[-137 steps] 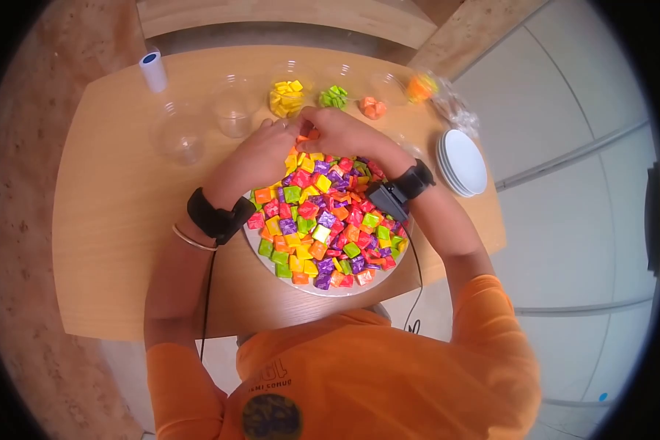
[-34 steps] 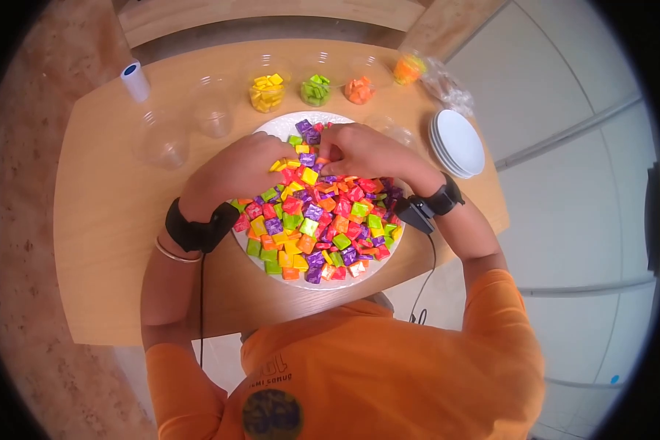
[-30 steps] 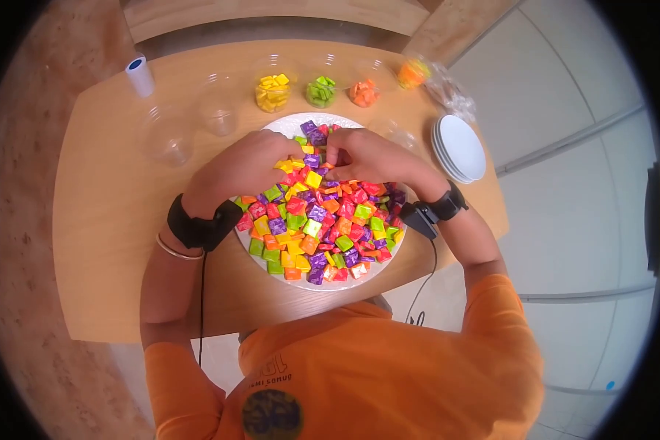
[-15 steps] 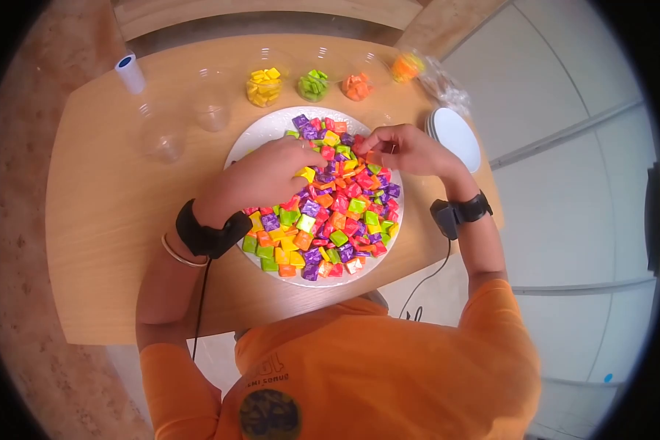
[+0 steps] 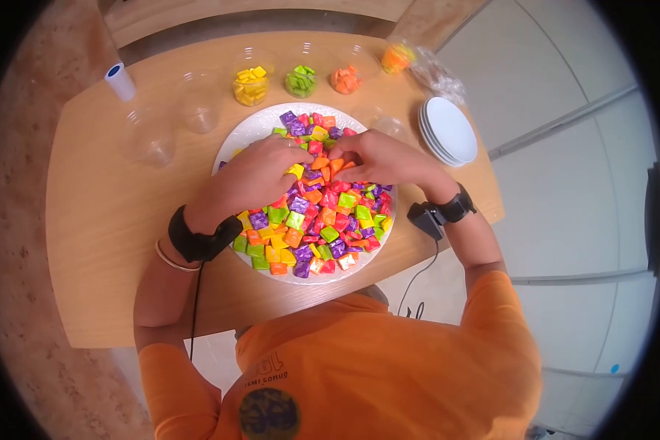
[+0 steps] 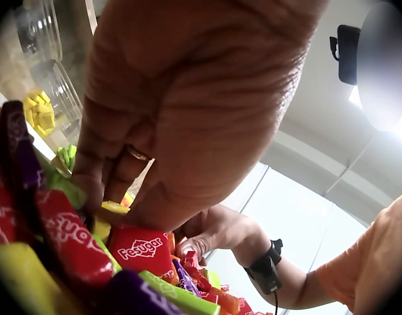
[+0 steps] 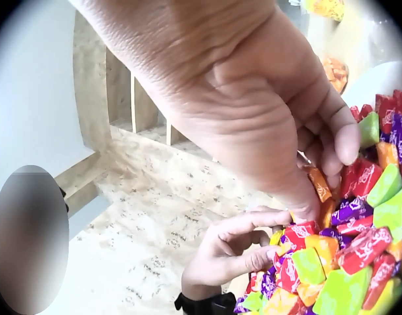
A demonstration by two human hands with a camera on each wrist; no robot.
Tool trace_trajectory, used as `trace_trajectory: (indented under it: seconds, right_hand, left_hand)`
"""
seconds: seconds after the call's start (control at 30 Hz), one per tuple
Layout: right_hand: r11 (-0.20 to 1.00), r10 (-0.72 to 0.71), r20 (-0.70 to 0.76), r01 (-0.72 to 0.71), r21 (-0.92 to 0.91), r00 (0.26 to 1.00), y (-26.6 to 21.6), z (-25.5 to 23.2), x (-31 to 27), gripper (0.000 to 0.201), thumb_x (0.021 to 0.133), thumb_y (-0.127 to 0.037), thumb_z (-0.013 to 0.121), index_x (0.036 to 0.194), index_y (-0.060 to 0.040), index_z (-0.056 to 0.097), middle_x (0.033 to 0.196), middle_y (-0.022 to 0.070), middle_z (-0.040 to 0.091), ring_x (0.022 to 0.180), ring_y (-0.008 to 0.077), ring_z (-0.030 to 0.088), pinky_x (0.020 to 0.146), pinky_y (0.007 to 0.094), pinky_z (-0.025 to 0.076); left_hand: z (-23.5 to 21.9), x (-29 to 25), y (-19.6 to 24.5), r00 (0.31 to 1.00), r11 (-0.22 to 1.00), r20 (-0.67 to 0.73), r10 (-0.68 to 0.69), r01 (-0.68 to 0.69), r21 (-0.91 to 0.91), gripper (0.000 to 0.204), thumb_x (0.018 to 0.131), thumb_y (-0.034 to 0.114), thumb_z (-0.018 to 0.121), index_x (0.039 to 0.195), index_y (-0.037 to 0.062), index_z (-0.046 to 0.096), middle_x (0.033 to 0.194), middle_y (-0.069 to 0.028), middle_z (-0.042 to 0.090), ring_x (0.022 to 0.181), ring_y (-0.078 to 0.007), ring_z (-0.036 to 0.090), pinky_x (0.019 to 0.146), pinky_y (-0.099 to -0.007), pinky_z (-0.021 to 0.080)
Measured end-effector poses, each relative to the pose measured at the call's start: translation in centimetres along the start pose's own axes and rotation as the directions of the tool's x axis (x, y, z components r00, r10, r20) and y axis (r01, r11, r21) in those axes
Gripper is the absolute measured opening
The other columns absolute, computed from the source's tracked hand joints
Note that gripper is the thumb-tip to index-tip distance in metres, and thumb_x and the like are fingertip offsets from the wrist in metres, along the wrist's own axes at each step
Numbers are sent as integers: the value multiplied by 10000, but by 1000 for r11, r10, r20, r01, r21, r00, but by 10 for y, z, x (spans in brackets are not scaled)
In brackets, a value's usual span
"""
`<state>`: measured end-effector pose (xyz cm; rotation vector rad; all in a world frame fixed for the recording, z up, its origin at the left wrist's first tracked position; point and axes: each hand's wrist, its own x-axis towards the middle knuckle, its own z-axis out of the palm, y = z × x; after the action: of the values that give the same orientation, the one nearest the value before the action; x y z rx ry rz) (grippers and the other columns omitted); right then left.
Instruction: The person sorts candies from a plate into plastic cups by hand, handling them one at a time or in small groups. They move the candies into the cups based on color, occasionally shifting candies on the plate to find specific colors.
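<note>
1. While our right hand [image 5: 385,156], bent nearly closed, pinches orange sweets [image 5: 335,166], our left hand [image 5: 260,173] bends over the mixed pile [image 5: 315,220]; we cannot tell whether it grips any.
2. We find the pile on a white plate [image 5: 243,138] on the tabletop [image 5: 103,220].
3. We see the left wrist view cut that hand off at its top edge.

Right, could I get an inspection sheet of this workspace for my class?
Surface: pale brown wooden table.
Job's things: small square multicoloured wrapped sweets heaped on a round white plate; clear plastic cups, three holding sweets: yellow, green, orange.
Clutter: stacked round white dishes, white cylindrical roll, crumpled clear plastic bag.
Hands: bare left hand at the heap; bare right hand holding orange sweets.
Cables: thin dark cables from both black wrist cameras.
Surroundings: large white panels at right.
</note>
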<state>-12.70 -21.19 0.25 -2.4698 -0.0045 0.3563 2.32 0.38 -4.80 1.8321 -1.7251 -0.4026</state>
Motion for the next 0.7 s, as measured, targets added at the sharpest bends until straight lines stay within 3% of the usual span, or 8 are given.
trace_trajectory:
  seconds: [0.03,0.17,0.23,0.37,0.57,0.63,0.67,0.7]
  right_hand:
    - [992,-22,23,24,-123,999,-6,1,5,335,875,-274,820,980,-1,658,834,117,678,746,234,623,706,344,500]
    - [985,8,72,5,-172,997,-17,2,13,385,863,-306,828,1023,-19,628,831,133,664,747,250,613,711,352,499]
    - [996,49,-35,-51,-72,998,-20,11,12,410,859,-303,830,1085,-48,603,867,125,661,748,257,615,718,371,496]
    - [1000,4,-65,-2,30,998,-23,20,10,423,862,-268,829,1144,-69,584,889,108,654,798,263,625,738,382,504]
    - [967,-249,-146,239,-85,958,-12,24,10,367,863,-185,825,1127,-42,614,1021,100,643,908,204,627,764,343,519]
    - [983,-154,-70,160,95,986,-7,22,10,283,876,-89,803,1103,-25,645,1113,76,650,920,149,637,760,293,533]
    - [982,-156,-68,162,93,985,-3,22,10,283,876,-89,803,1103,-25,645,1113,76,650,920,149,637,760,293,533]
    - [963,-112,-67,125,237,991,1,22,11,265,864,-70,791,1085,-20,655,1036,62,671,858,137,632,731,290,529]
  left_hand:
    - [0,0,1,1000,1000,4,1,-1,0,370,836,35,650,1203,-7,683,1074,-188,681,1092,-363,608,991,-458,484]
    - [-2,-1,4,1000,1000,15,-8,8,9,370,840,33,647,1207,2,687,1077,-186,682,1094,-361,606,989,-455,484]
    - [-4,0,5,1000,1000,13,-3,3,4,370,844,33,647,1211,7,687,1079,-184,682,1094,-361,605,989,-455,484]
    - [-5,-1,6,999,1000,34,-4,4,-12,332,855,39,658,1184,16,696,1053,-177,684,1088,-357,605,981,-451,484]
    - [0,2,3,1000,1000,-16,20,-20,6,218,860,64,678,1064,7,727,985,-163,693,1036,-350,609,927,-457,490]
    - [0,1,2,997,998,-58,56,-56,6,193,862,71,683,1036,5,735,967,-160,696,1015,-351,612,910,-459,492]
    - [-1,2,3,996,998,-68,56,-56,-4,185,863,80,687,1024,5,738,953,-162,700,997,-354,617,898,-459,496]
    - [-2,2,4,995,998,-77,56,-57,-13,178,863,89,691,1012,4,741,938,-164,703,979,-357,622,886,-458,501]
